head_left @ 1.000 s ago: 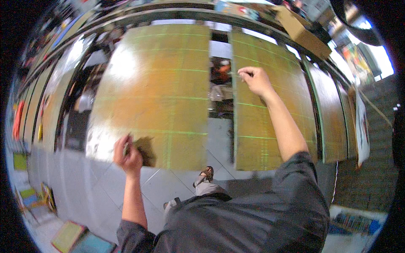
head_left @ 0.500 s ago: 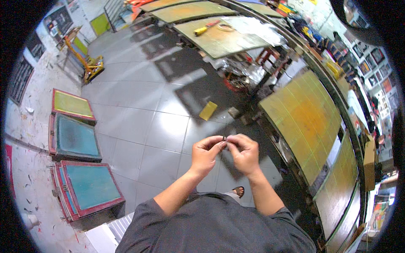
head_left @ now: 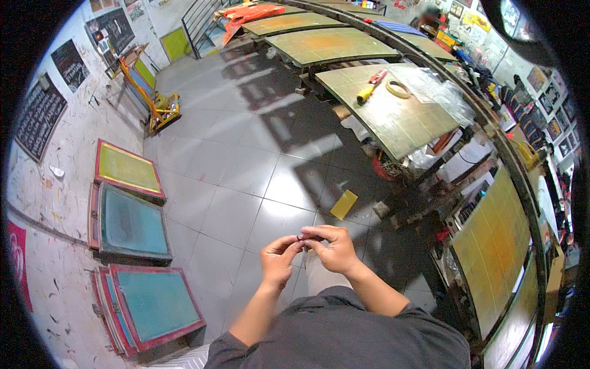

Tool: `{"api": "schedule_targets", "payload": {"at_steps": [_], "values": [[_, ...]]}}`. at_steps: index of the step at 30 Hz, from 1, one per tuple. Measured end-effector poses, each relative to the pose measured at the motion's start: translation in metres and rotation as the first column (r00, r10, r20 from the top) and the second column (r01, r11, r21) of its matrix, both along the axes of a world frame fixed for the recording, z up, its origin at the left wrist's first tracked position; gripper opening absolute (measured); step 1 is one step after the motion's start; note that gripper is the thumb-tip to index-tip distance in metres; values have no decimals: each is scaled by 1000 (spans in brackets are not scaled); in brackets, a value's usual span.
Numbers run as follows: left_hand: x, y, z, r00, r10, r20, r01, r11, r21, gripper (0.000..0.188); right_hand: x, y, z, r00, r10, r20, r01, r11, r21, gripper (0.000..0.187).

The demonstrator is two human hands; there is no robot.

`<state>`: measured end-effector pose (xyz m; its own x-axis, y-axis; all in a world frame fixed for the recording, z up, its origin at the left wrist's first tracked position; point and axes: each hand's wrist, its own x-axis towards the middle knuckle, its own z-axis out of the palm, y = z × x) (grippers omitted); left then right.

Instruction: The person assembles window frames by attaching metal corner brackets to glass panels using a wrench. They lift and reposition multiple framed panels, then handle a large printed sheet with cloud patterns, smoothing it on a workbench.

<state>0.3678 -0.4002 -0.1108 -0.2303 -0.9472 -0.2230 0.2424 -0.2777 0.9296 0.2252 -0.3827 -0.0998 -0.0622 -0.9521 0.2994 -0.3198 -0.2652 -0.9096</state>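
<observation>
Small dark object (head_left: pixel 300 237), too tiny to identify beyond a dark speck or short piece, sits pinched between the fingertips of both hands, held out in front of the person's chest above the grey tiled floor (head_left: pixel 246 166). Left hand (head_left: pixel 278 258) is curled nearly closed, thumb and forefinger pressed on the object from the left; right hand (head_left: pixel 332 247) is likewise closed in a pinch, its fingers meeting the left ones at the same spot. Holding it up close and between 2 sets of fingertips looks like a way to steady something too small for a full grip, though what is being done to it cannot be told.

Below and to the left, 3 red-framed printing screens lean against the paint-spattered wall: one with yellow-green mesh (head_left: pixel 127 169), one with dull teal mesh (head_left: pixel 132 224) and one with brighter teal mesh (head_left: pixel 155 304). A flat yellow rectangular piece (head_left: pixel 344 204) lies on the floor just beyond the hands. Farther off, a long olive-green printing surface (head_left: pixel 393 114) carries a yellow-handled tool (head_left: pixel 367 92) and a ring of tape (head_left: pixel 398 89), well apart from the hands
</observation>
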Motion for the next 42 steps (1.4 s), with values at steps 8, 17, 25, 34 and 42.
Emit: {"api": "schedule_targets", "payload": {"at_steps": [8, 17, 25, 34, 42], "values": [[5, -171, -5, 944, 198, 265, -131, 959, -250, 12, 0, -194, -3, 768, 31, 639, -392, 812, 432, 37], [55, -322, -37, 905, 365, 220, -373, 928, -4, 14, 47, -396, -41, 639, 77, 765, -666, 554, 500, 45], [127, -569, -34, 665, 532, 524, -34, 723, -690, 15, 122, -633, -42, 756, 54, 652, -570, 544, 615, 40], [152, -848, -11, 750, 282, 599, 283, 681, -676, 17, 134, -870, -18, 867, -97, 489, -305, 673, 674, 43], [142, -1104, -12, 654, 472, 591, 289, 566, -772, 13, 136, -1125, -18, 870, -77, 487, -281, 734, 618, 41]]}}
